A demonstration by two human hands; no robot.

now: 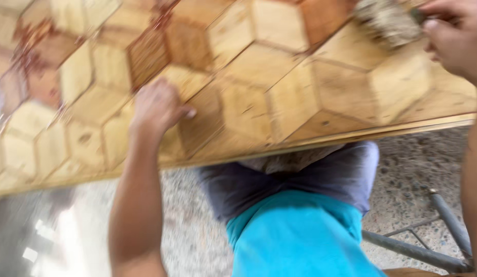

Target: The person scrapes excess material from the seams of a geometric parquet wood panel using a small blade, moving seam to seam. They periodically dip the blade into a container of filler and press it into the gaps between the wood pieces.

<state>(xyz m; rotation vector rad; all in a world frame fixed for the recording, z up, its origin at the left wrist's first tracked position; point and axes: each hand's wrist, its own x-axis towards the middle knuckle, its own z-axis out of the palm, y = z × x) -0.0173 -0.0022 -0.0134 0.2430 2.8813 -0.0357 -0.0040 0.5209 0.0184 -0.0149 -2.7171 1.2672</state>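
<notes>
my left hand [157, 107] lies flat on the wooden panel [259, 87], fingers spread and pressing down near the edge closest to me, at about 8 o'clock on the board; it closes around nothing, only steadies. my right hand [453, 38] is at 2 o'clock, its grip closed on a wad of rough, pale abrasive pad [389, 19] that rests against the panel surface. the picture is blurred there, so i cannot tell how firmly the pad is pinched.

the panel carries a pattern of hexagons made of light and dark wedges, and it rests as a worktop over my lap, tilted across the view. judged by colour, the patch around 10 to 11 o'clock [36, 66] looks redder and darker, while the middle and the 3 o'clock side look pale and dry. i judge the rubbing as partly done, with most of the surface not yet matching that darker zone; whether that patch is finished or untreated i cannot say.

below, a speckled floor [412, 169] and a grey metal frame [438, 241] at 5 o'clock.
</notes>
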